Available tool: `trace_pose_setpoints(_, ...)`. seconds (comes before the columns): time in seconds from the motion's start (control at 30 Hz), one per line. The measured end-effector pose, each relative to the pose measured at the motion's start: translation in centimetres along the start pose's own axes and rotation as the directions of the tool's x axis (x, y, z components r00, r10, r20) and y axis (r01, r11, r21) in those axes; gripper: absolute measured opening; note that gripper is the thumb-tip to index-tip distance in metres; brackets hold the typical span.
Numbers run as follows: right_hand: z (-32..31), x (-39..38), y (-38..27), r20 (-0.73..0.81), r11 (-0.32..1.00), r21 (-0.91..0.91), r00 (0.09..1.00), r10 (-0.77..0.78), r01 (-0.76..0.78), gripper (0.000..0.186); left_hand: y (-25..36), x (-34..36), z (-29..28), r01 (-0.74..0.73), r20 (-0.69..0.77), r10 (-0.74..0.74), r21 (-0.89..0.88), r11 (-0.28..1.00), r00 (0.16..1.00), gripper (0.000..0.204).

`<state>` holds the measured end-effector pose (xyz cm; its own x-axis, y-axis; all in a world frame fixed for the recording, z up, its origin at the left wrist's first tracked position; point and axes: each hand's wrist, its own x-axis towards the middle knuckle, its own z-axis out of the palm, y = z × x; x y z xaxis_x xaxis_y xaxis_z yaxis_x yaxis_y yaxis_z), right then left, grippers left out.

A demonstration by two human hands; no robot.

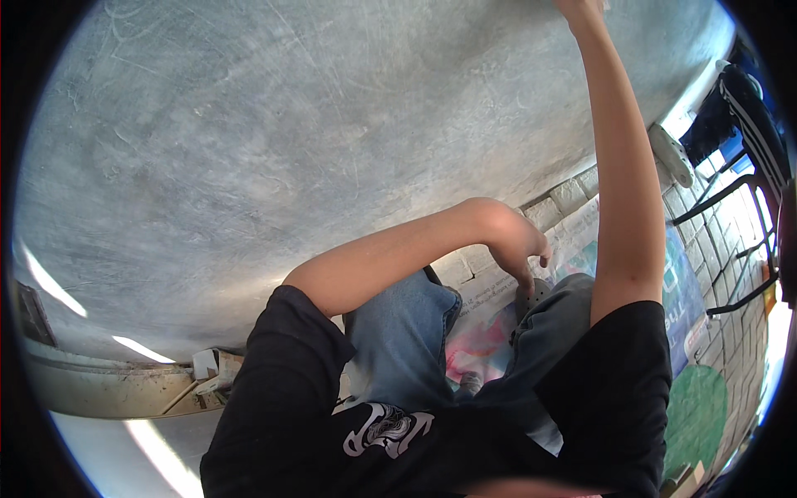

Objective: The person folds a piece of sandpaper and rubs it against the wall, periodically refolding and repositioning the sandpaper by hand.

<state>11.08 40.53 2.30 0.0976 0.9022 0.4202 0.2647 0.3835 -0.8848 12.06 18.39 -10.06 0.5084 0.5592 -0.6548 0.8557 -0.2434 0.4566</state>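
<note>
My left arm reaches across in front of me, wrist bent, and my left hand (pixel 519 247) hangs down above my knees. Its thumb and fingers are apart, and nothing shows between them. Just below that hand is a grey clog (pixel 534 297) on my foot. Stretched far up, my right arm meets the top edge of the picture, where my right hand (pixel 583 7) lies against or close to the grey plastered wall (pixel 315 124). Its fingers are cut off by the frame. A small pale bit shows beside it, too little to name.
Underfoot lies a printed pink and blue sheet (pixel 477 353) over light brick paving (pixel 726 257). To the right stands a black-framed chair (pixel 735 307) with dark striped clothing (pixel 751 116); a pale clog (pixel 672 155) is near it. A green round piece (pixel 696 415) lies lower right. Scraps (pixel 217 369) sit left.
</note>
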Motion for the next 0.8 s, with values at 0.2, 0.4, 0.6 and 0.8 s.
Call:
trace_pose_setpoints(0.2, -0.1, 0.8, -0.1, 0.033, 0.999, 0.015, 0.999, -0.030, 0.029, 0.112, 0.0, -0.2, -0.1, -0.003, 0.017, 0.003, 0.000, 1.000, 1.000, 0.068)
trace_pose_setpoints(0.4, -0.2, 0.6, -0.2, 0.070, 0.999, 0.046, 0.998, -0.010, 0.006, 0.113, 0.0, -0.2, -0.1, -0.022, 0.007, 0.022, -0.008, 1.000, 1.000, 0.069)
trace_pose_setpoints(0.6, -0.7, 0.2, -0.6, 0.086, 0.991, 0.045, 0.988, 0.125, -0.129, 0.111, 0.0, -0.4, -0.1, -0.004, -0.019, 0.004, -0.015, 1.000, 1.000, 0.068)
trace_pose_setpoints(0.8, -1.7, -0.2, -0.5, 0.110, 0.987, 0.113, 0.989, 0.103, -0.115, 0.109, 0.0, -0.3, -0.2, -0.006, 0.009, 0.005, 0.010, 1.000, 1.000, 0.068)
